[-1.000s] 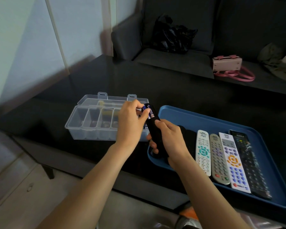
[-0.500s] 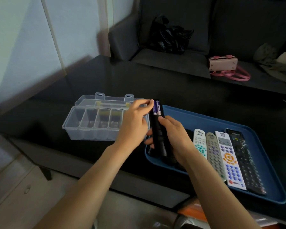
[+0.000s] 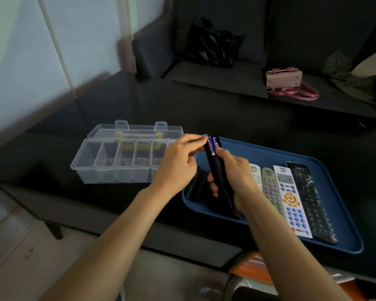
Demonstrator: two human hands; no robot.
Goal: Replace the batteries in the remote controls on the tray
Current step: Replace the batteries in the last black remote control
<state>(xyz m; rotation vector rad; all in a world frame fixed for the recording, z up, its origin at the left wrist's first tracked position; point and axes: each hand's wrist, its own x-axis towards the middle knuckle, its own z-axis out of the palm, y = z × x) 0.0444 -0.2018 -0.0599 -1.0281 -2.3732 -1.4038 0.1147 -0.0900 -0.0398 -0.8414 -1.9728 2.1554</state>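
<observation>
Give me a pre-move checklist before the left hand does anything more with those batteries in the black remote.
1. Black remote steadied by right hand: ok.
2. Two blue batteries visible in the open compartment: ok.
3. Left hand fingertips at the batteries' top end: ok.
4. Batteries fully seated, polarity correct: cannot tell.
5. Back cover within reach: cannot tell; a dark piece lies in the blue tray, partly hidden.
6. Clear plastic box open, within reach beside the tray: ok.

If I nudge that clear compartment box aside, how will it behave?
The clear compartment box looks thin-walled with mostly bare compartments, so probably light and quick to slide on the glossy black table. Its open lid may flap or shift its balance backward.
</observation>
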